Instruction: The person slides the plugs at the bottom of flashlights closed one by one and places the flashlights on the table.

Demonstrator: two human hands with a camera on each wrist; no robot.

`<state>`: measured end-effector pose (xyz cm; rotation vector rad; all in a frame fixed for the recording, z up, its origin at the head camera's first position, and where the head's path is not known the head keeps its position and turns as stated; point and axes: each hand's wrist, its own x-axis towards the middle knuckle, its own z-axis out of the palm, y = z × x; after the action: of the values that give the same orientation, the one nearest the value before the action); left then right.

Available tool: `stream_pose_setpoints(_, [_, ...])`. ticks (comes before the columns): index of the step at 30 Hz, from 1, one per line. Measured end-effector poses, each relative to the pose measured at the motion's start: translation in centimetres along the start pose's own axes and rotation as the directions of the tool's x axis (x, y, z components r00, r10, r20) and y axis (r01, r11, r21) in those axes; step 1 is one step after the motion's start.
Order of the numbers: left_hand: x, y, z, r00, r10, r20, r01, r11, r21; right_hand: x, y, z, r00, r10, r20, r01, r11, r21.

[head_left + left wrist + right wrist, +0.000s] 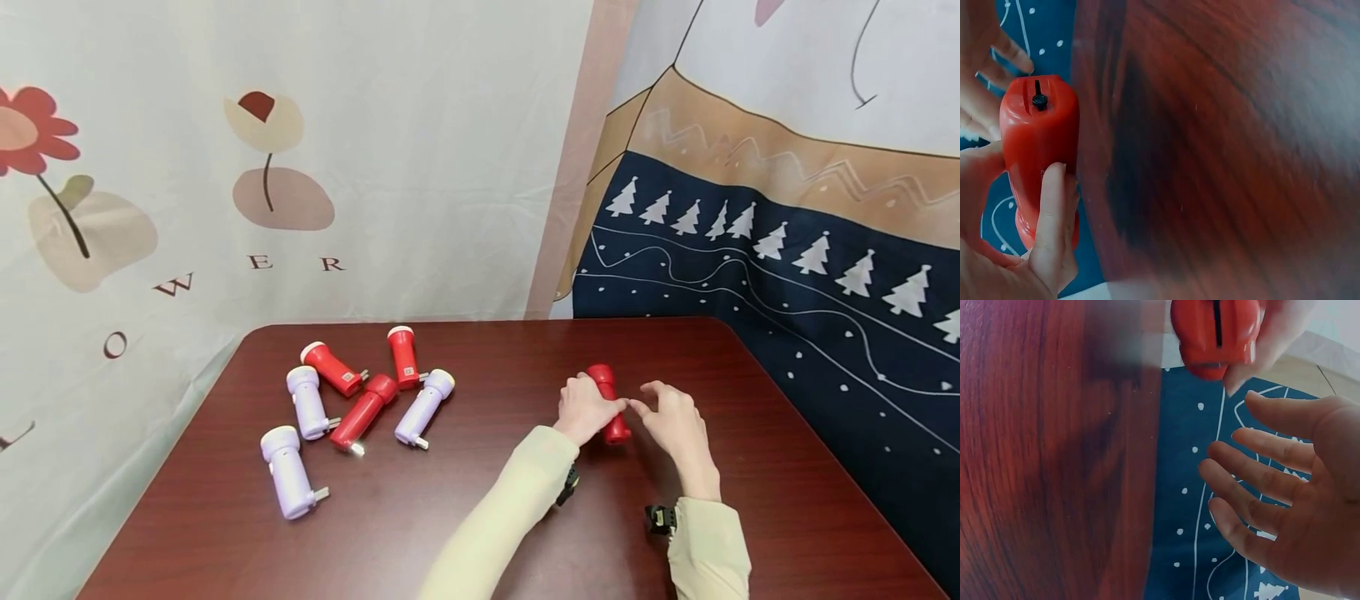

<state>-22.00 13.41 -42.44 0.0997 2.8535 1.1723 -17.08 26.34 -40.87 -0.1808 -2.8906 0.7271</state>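
Note:
A red flashlight (pixel 617 430) is in my left hand (pixel 587 410), above the right part of the table. In the left wrist view, the thumb and fingers of my left hand (pixel 1047 250) grip the body of the red flashlight (pixel 1038 140), whose near end shows a slot with a black knob. My right hand (pixel 675 425) is just right of it, near the left thumb. In the right wrist view, my right hand (pixel 1285 481) has its fingers spread and holds nothing, below the red flashlight (pixel 1219 331).
On the left of the brown table (pixel 480 533) lie several flashlights, red ones (pixel 363 412) and lilac ones (pixel 288 473), some with metal plug prongs sticking out. A patterned cloth (pixel 450 167) hangs behind, and a dark blue one with white trees (pixel 825 308) hangs on the right.

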Motion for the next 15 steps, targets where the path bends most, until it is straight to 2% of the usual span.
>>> stream_pose_setpoints(2, [0.3,0.0,1.1,0.999,0.023,-0.030,-0.022,0.999,0.023,0.1,0.1,0.0,1.000,0.007,0.001,-0.007,1.000,-0.002])
stream_pose_setpoints(7, [0.4,-0.1,2.4,0.997,0.044,-0.064,-0.036,0.992,0.120,0.2,0.4,0.1,1.000,0.021,0.010,-0.021,1.000,-0.005])
stream_pose_setpoints(9, [0.1,0.1,2.2,0.998,0.034,-0.048,-0.027,0.990,0.140,0.2,0.5,0.2,1.000,0.024,0.010,-0.024,1.000,-0.005])
stream_pose_setpoints(15, [0.1,0.0,2.7,0.997,0.042,-0.062,-0.029,0.981,0.193,0.2,0.5,0.3,1.000,0.020,0.014,-0.020,1.000,0.001])
